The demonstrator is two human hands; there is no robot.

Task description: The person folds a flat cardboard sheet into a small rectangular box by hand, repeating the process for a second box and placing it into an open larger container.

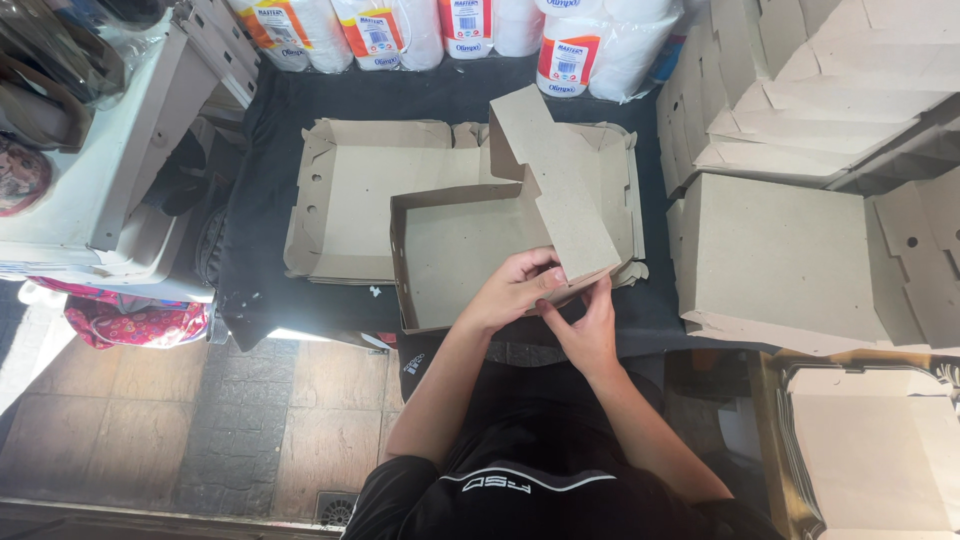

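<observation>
Dark table (pixel 270 200), flat cardboard blanks (pixel 350 200) stacked on it (tiled floor below).
Left hand (pixel 510 290) and right hand (pixel 585 330) both clenched on the half-folded box (pixel 460 250) near corner.

Both forearms bare, angled up & inward, hands meeting mid-frame. Left hand (pixel 512 290): fingers curled, knuckles up, pinching closed. Right hand (pixel 585 328): just below, thumb & fingers pointing up, tips touching the left's, also in a pinch.
</observation>
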